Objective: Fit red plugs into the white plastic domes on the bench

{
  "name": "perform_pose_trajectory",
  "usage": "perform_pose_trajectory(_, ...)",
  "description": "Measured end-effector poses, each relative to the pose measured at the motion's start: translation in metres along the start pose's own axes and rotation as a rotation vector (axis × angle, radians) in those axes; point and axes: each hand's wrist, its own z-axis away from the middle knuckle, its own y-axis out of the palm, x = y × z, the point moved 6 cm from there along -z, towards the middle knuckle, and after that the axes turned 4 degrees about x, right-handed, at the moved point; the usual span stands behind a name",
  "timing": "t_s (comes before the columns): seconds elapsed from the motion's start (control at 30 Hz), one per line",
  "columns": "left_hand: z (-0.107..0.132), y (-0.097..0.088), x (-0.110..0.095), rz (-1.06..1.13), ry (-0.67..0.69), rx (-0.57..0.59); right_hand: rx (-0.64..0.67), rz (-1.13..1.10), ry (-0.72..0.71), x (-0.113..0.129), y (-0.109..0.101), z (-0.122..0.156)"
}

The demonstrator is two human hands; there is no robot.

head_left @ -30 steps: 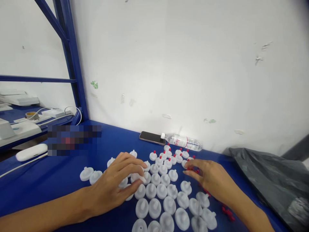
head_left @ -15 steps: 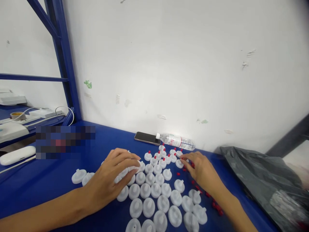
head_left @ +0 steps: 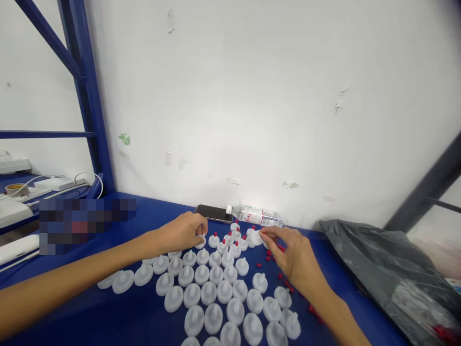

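Reaching over the table (head_left: 144,319) from both sides, the two hands are well apart. Left hand (head_left: 183,233): palm down, fingers curled over a small white disc (head_left: 202,243); touching it, but can't tell if it's gripped. Right hand (head_left: 297,252): thumb and forefinger pinched on the edge of a pale disc (head_left: 256,237), at the far right of the group.

Between and below the hands, many white discs (head_left: 209,292): round, matte, translucent-looking plastic, each shaped like a shallow dome with a short stubby nozzle on top. Loose uneven rows, most nozzle up, some tilted. Several at the far end carry red caps (head_left: 215,234), small and smooth. Loose red pieces (head_left: 268,258) lie scattered beneath and beside the right hand, too small for detail.

Behind: flat glossy black phone (head_left: 214,213); clear ribbed plastic bottle (head_left: 270,218) on its side, white cap by the phone's end, red and white label.

Right: grey plastic bag (head_left: 363,259), thin, creased, slumped. Back: white wall (head_left: 223,96), smooth with scuffs and tape scraps. Left: blue metal frame (head_left: 91,96), straight bars, and a thin white cable (head_left: 59,192) near a round tape roll (head_left: 16,190).
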Motion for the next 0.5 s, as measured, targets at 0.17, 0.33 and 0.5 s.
perform_pose_trajectory(0.17, 0.004, -0.009, -0.036, -0.010, 0.050, 0.001, 0.028, -0.129, -0.064, 0.028, 0.006, 0.005)
perform_pose_trajectory(0.33, 0.005, -0.019, -0.096, 0.102, 0.224, 0.086, 0.042, -0.477, 0.025, 0.042, 0.003, 0.004)
perform_pose_trajectory(0.5, 0.001, -0.013, -0.105, -0.022, 0.257, -0.046, -0.021, -0.096, -0.208, 0.045, 0.006, 0.007)
